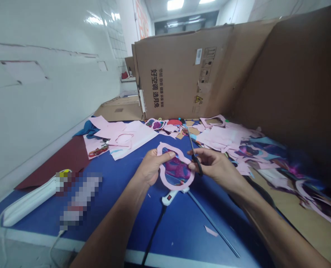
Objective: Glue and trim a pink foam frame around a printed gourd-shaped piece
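My left hand (150, 166) pinches the left edge of a rounded cutout (179, 168), its thumb over the front. The cutout has a pale pink border around a shiny purple and blue middle. My right hand (214, 163) grips scissors (190, 140) by their black handles, blades pointing up and away. Its fingertips touch the cutout's right edge. Partly hidden beneath the cutout, a white handle with a red switch (169, 197) and black cord lies beside a long grey rod (215, 226); it looks like a glue gun with its stick.
Pink paper sheets (134, 134) lie at the back left, and a heap of pink scraps (223, 137) at the back right. Tall cardboard (179, 74) walls the far side. A white corded device (31, 201) and a blurred-out item (81, 201) rest at left on the blue tabletop (109, 219).
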`<state>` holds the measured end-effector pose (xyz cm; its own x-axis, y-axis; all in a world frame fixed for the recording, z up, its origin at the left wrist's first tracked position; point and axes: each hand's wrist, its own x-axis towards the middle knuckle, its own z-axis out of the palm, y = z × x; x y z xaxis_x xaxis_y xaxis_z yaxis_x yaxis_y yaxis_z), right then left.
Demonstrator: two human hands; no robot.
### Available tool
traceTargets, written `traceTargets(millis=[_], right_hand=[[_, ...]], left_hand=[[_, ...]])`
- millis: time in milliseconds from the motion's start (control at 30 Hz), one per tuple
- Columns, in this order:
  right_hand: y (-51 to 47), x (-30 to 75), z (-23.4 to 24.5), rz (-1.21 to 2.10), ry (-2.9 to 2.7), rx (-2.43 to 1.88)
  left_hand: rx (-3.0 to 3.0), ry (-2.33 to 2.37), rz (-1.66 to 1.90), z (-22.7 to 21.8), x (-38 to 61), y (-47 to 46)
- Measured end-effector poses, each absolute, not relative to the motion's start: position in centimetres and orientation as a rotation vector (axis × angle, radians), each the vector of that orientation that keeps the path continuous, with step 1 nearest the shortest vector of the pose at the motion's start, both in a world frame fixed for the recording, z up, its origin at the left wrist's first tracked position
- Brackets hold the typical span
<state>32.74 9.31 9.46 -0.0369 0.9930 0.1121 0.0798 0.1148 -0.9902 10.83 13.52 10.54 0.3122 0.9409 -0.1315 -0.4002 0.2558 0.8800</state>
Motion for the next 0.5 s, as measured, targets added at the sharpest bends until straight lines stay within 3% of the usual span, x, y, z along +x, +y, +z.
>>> traceTargets(millis=[200,500], right_hand=[[9.4,34.0,9.9,1.097,-1.416,-1.219],[9.7,34.9,9.7,1.386,-1.573,-1.187]], left_hand=[[0.838,0.83,1.149,10.7,10.5,14.2],[0.813,0.854,1.229,11.0,9.9,14.6]])
